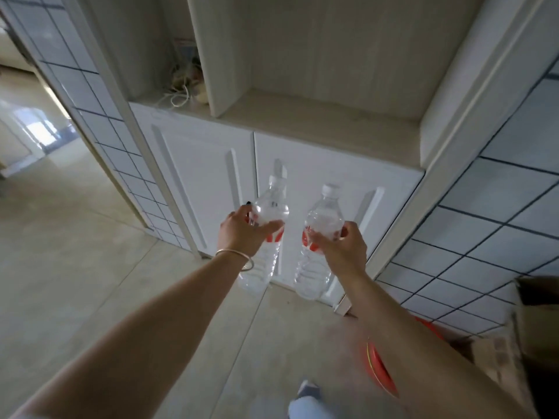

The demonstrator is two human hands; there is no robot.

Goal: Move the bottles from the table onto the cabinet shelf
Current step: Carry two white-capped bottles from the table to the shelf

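I hold two clear plastic bottles with red labels and white caps, both upright, in front of the white cabinet doors. My left hand (242,229) grips the left bottle (270,207) around its label. My right hand (341,244) grips the right bottle (325,217) the same way. The cabinet shelf (317,128) is an open pale-wood niche above the doors, higher than both bottle caps, and its wide right compartment has nothing standing in it. No table is in view.
A vertical divider (211,55) splits the niche; the narrow left compartment holds tangled cords (181,86). Tiled walls flank the cabinet. A cardboard box (532,328) and an orange round object (381,370) sit at the lower right. A doorway opens at the left.
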